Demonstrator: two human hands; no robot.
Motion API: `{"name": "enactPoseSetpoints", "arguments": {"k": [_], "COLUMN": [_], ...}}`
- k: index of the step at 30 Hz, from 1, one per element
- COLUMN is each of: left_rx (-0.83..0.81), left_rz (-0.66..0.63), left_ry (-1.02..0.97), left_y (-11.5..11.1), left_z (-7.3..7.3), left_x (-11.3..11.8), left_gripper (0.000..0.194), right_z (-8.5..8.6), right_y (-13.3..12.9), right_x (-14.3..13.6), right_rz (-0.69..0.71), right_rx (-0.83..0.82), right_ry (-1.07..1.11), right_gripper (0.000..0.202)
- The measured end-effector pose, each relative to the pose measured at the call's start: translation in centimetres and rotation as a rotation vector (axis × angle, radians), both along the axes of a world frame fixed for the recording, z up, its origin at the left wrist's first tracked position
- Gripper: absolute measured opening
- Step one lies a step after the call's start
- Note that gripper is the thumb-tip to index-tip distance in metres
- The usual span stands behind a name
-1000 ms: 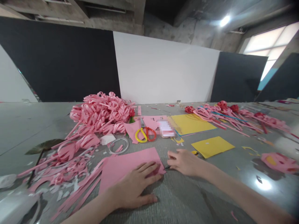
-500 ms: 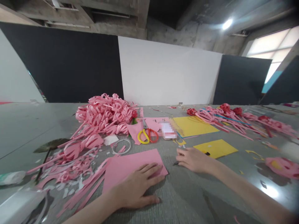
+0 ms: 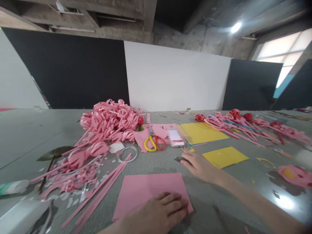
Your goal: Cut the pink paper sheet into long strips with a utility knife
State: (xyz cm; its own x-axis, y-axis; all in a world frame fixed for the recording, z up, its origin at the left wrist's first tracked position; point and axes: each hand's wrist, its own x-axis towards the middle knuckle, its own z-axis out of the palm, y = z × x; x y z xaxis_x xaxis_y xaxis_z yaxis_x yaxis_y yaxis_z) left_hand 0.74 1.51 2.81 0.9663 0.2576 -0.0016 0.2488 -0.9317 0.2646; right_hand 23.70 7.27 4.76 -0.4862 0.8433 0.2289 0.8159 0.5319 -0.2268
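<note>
Since the earlier picture, the pink sheet (image 3: pixel 151 185) has come closer to me, together with my left hand (image 3: pixel 158 209), and it has parted from the pink strips (image 3: pixel 114 177), which are now lying separate at the left. My right hand (image 3: pixel 198 165) has turned, so the dark tool (image 3: pixel 179 159) points more to the left.

In the head view, my left hand is flat upon the right part of the sheet, with the fingers extended and gripping nothing. My right hand has its fingers closed around the dark tool, possibly a cutter, above the sheet's far right corner and not touching it. Beyond my hands are the scissors (image 3: pixel 153 135) and the phone (image 3: pixel 175 138); just beyond my right forearm lies a small yellow sheet (image 3: pixel 225 156).

As I judge, some strips are already cut, and the sheet, still wide and straight-edged, is the part which remains. I see no fresh cut in it, and how many strips are left, I cannot tell.
</note>
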Motion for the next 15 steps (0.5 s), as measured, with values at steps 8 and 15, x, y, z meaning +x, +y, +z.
{"name": "enactPoseSetpoints", "arguments": {"k": [8,15], "left_rx": [0.321,0.6], "left_rz": [0.073,0.108], "left_ry": [-0.032,-0.139], "left_y": [-0.6,-1.0], "left_z": [-1.7,-2.6], "left_x": [1.0,1.7], "left_gripper": [0.033,0.003], "right_z": [0.4,0.7], "right_y": [-2.7,-3.4], "right_x": [-2.6,-3.4], "right_rz": [0.177,0.351], "right_rx": [-0.191,-0.323], "right_ry": [0.029,0.048], "right_gripper": [0.018,0.028]}}
